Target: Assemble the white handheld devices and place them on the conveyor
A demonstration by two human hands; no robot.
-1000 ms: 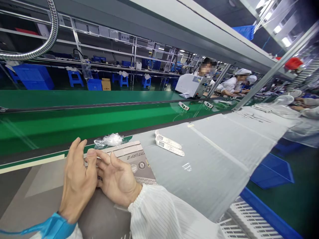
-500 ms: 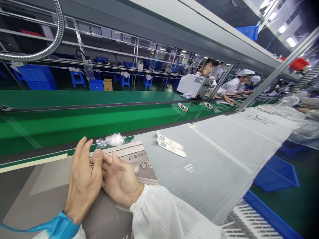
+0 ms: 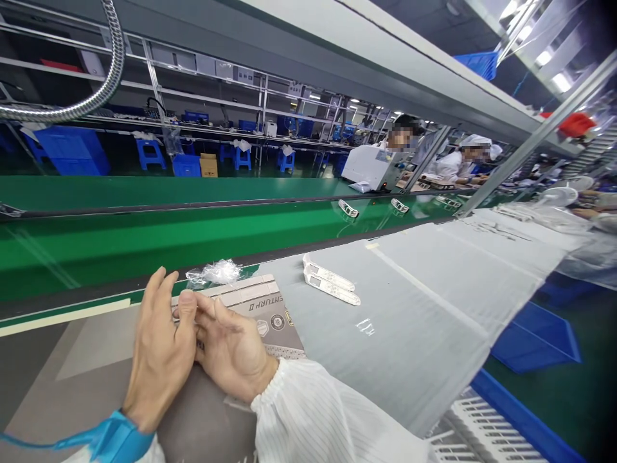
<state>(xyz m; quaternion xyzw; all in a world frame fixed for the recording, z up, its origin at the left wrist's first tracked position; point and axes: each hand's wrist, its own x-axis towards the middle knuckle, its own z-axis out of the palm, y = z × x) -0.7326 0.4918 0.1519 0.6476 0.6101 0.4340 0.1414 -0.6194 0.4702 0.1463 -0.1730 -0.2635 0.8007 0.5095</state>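
Meeting hands: the left hand (image 3: 161, 350) and right hand (image 3: 236, 357) come together above the printed cardboard (image 3: 284, 334), posed much as half a second ago.
Left hand: fingers loosely extended, thumb bent inward; I cannot tell whether it pinches anything.
Right hand: palm turned up, fingers curled toward the left thumb and partly hidden; whether it holds something small cannot be told.
Cardboard: flat beneath both hands, crumpled plastic wrap (image 3: 219, 271) just beside its far edge.
Grey mat (image 3: 424, 347): two white strips (image 3: 332, 283) lie unmoved, side by side, near small white bits (image 3: 365, 327).
Green belt (image 3: 193, 235): two white frames (image 3: 348, 208) have slid slightly leftward; another part (image 3: 448, 201) shows where a co-worker's hand was reaching.
Fingertip work: seemingly undisturbed, since the change looks confined to the belt.
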